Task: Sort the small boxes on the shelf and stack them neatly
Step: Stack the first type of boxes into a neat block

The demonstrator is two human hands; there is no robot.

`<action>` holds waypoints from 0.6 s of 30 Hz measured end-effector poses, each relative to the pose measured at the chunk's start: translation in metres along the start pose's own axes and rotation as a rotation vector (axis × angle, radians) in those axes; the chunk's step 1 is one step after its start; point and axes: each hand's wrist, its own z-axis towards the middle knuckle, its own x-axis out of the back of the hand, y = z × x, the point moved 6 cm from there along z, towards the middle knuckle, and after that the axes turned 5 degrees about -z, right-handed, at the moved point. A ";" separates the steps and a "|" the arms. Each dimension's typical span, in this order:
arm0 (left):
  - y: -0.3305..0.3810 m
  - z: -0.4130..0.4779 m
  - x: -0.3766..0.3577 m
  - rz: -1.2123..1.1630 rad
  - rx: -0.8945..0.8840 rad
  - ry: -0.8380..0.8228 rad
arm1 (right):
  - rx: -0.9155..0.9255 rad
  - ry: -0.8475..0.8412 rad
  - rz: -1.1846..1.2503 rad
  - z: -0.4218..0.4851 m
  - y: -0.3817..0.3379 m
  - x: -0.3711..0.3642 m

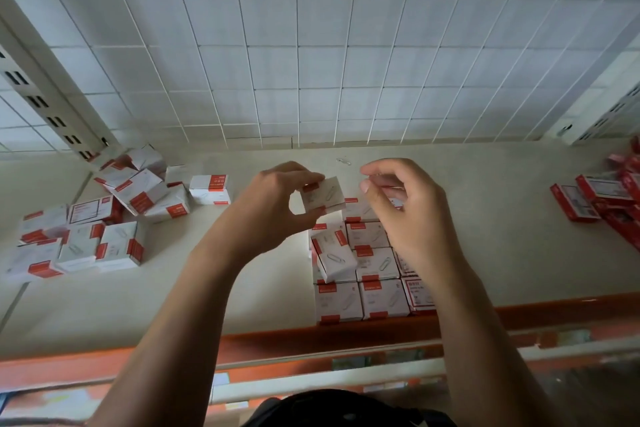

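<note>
The left hand [277, 198] is raised above the shelf [242, 288] and grips a small box [322, 196] between thumb and curled fingers. The box is a squat cardboard cuboid, matte white with red bands at its ends and a paper-clip outline printed on the face, and it is held slightly tilted. The right hand [405, 204] hovers just beside it with its fingers curled inward and the thumb tip near the forefinger; whether it pinches anything thin there cannot be told. Below both hands, near the shelf's front, a neat block of boxes [377, 298] of the same white-and-red kind sits edge to edge in straight rows. One tilted box [334, 255] lies askew on top of its left side. To the left, well apart from that block, a loose heap [138, 191] of matching boxes lies tumbled at odd angles, with a flatter cluster [79, 243] nearer the front. At the far right lies a pile of red boxes [595, 198] that look glossy, with pale label panels. The shelf surface is smooth, pale and dull, and it has an orange-red front lip [311, 340]. A single bent-wire paper clip [343, 161] lies on the shelf near the back. Behind rises a white wire grid panel [311, 45] of square cells, flanked on the left by a slotted metal upright [45, 94].
</note>
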 end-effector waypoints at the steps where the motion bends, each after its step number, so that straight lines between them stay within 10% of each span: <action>1: -0.003 0.003 -0.002 0.010 0.012 -0.025 | 0.011 0.010 -0.022 0.001 0.002 0.002; 18: -0.032 0.019 -0.024 -0.027 0.132 -0.280 | 0.054 -0.013 -0.178 0.009 0.020 0.009</action>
